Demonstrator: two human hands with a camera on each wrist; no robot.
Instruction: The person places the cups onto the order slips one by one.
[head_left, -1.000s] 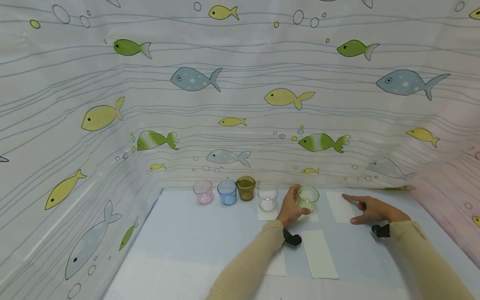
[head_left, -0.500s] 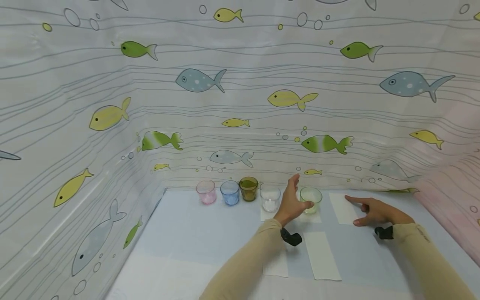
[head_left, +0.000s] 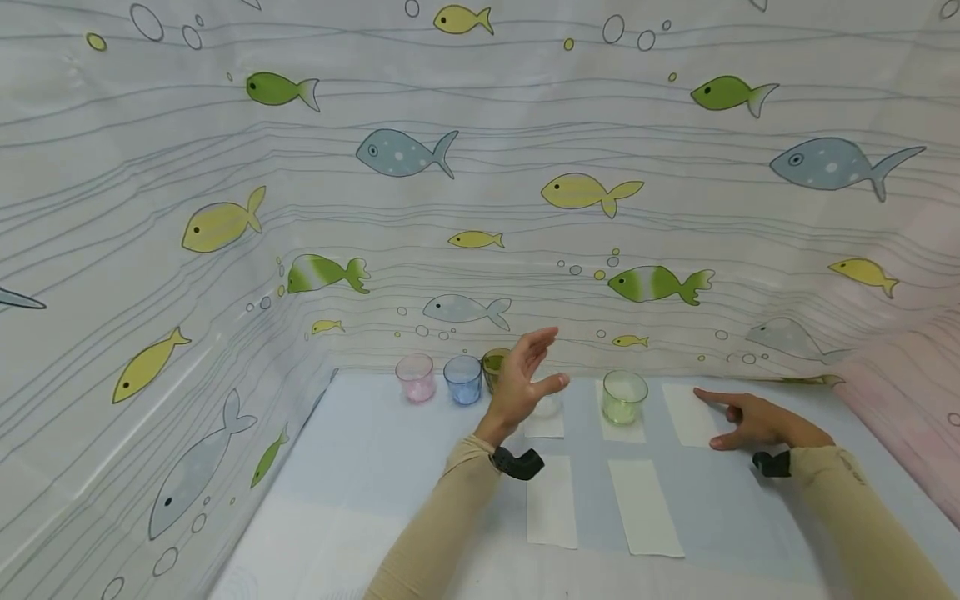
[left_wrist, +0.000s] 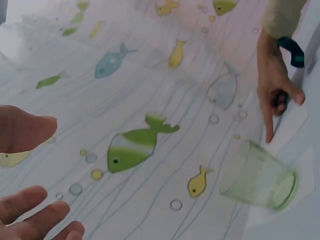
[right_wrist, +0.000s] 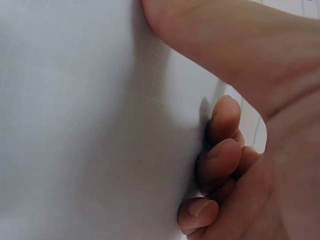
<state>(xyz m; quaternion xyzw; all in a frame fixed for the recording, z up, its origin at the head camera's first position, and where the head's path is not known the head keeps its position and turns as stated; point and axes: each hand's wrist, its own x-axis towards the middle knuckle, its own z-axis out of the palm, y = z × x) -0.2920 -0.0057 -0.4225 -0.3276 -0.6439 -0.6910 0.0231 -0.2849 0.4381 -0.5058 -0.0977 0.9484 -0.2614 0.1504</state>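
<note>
My left hand (head_left: pixel 520 392) is raised over the table with fingers and thumb spread, holding nothing. It partly hides a clear glass (head_left: pixel 550 407) and a brown glass (head_left: pixel 492 364). To its right a green-tinted glass (head_left: pixel 624 400) stands upright on a white paper strip (head_left: pixel 608 432); the left wrist view also shows this green glass (left_wrist: pixel 260 175), apart from the fingers (left_wrist: pixel 30 210). My right hand (head_left: pixel 761 421) rests at another white strip (head_left: pixel 686 417), index finger and thumb stretched out onto it. Its other fingers (right_wrist: pixel 220 160) are bent and hold nothing.
A blue glass (head_left: pixel 462 382) and a pink glass (head_left: pixel 416 379) stand at the back left. Two more paper strips lie nearer, one on the left (head_left: pixel 551 500) and one on the right (head_left: pixel 647 508). A fish-patterned curtain (head_left: pixel 405 217) rises behind the table (head_left: pixel 360 475).
My left hand has let go of the green glass and moved left, away from it, towards the clear and brown glasses. My right hand stays at its strip.
</note>
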